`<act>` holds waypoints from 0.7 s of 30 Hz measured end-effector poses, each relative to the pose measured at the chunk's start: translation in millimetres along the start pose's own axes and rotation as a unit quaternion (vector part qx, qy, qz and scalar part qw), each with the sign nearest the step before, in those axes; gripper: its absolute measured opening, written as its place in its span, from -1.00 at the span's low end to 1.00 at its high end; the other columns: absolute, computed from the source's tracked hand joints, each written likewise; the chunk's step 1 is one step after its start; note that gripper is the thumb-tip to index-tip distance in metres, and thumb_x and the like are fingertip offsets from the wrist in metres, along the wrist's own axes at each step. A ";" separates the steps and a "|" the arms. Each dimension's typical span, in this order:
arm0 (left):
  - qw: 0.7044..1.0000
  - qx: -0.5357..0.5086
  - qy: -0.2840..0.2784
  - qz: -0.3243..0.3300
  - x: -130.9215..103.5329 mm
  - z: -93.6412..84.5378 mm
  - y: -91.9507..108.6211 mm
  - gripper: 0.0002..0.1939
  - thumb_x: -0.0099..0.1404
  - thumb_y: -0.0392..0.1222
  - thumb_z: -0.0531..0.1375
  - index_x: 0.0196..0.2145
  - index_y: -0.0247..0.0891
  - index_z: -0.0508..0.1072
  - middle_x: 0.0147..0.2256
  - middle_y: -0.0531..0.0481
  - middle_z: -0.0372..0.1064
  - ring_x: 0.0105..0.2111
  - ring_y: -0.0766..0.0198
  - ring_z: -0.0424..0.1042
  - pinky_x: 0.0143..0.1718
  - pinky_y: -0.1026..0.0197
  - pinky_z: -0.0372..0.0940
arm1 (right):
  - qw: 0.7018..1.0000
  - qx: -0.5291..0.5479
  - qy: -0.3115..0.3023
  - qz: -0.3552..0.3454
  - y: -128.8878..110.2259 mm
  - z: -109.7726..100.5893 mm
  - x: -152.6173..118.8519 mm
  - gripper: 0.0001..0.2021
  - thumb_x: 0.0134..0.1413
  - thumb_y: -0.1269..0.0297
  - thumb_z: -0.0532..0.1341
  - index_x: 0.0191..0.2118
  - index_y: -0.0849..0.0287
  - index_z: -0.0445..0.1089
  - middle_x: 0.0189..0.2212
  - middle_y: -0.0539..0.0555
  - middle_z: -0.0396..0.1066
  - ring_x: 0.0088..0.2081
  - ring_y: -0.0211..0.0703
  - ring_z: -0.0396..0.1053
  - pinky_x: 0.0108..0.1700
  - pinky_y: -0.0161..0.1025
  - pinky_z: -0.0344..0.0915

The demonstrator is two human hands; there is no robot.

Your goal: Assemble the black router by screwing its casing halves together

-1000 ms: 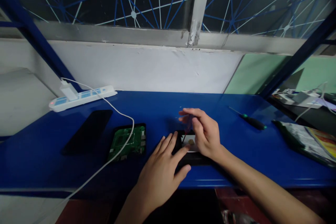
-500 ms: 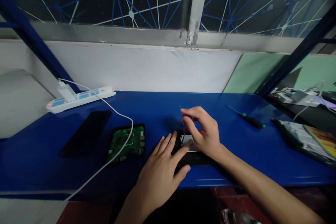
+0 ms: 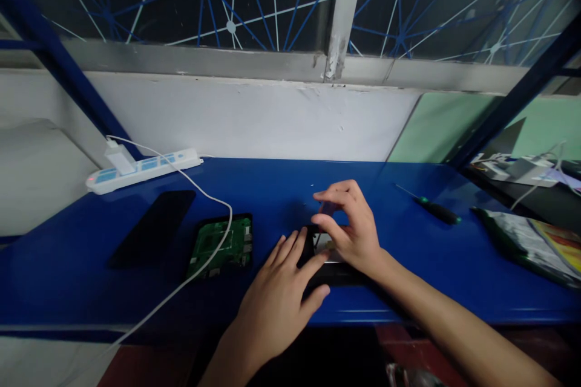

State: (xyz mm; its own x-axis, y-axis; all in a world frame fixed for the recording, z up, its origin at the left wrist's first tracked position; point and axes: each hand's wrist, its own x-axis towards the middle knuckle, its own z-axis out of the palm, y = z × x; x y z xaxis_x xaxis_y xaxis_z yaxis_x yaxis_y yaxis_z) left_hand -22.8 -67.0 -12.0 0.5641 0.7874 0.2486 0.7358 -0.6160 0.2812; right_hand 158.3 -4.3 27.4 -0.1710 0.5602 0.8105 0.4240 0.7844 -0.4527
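My left hand lies flat, fingers spread, over the left part of a black casing near the table's front edge. Inside the casing is a silvery-white part, partly covered by my fingers. Above it, my right hand curls thumb and fingers around the purplish, see-through handle of a small screwdriver. Its thin dark shaft points down into the casing; the tip cannot be made out. Left of my left hand sits a green circuit board in a black shell.
A white cable crosses the circuit board from a power strip at the back left. Beside the board lies a flat black panel. A green-and-black screwdriver and a shiny bag lie on the right of the blue table.
My right thumb and fingers have shifted on the screwdriver handle, with more of the handle showing between them. My left hand stays in place on the casing. The view has shifted slightly.
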 end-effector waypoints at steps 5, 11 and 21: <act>1.000 0.007 -0.005 -0.004 0.2 1.7 -0.2 -0.49 0.44 0.00 0.19 0.29 0.06 0.23 0.41 -0.10 -0.05 0.35 -0.17 0.07 0.27 -0.30 0.14 | 0.999 -0.021 0.023 -0.024 -3.2 -1.2 2.3 -0.76 0.19 0.29 0.33 -0.03 -0.02 0.44 -0.27 0.04 0.31 -0.28 -0.15 0.38 -0.29 -0.15 0.46; 1.000 0.006 -0.011 -0.005 1.8 -1.1 0.8 -0.50 0.45 -0.02 0.18 0.29 0.06 0.23 0.41 -0.13 -0.07 0.36 -0.16 0.03 0.27 -0.29 0.13 | 0.999 0.046 -0.020 0.009 -7.0 -2.3 -1.9 -0.64 0.35 0.48 0.04 0.15 0.02 0.32 -0.04 0.12 0.46 -0.23 -0.20 0.52 -0.22 -0.17 0.52; 0.999 0.030 -0.015 -0.004 0.4 0.0 -1.3 -0.51 0.46 0.00 0.16 0.29 0.06 0.22 0.38 -0.25 -0.01 0.34 -0.18 0.07 0.21 -0.33 0.21 | 0.998 -0.045 -0.019 -0.027 -2.6 -3.2 1.3 -0.75 0.27 0.32 0.25 0.05 0.04 0.41 -0.22 0.08 0.24 -0.16 -0.12 0.38 -0.18 -0.10 0.48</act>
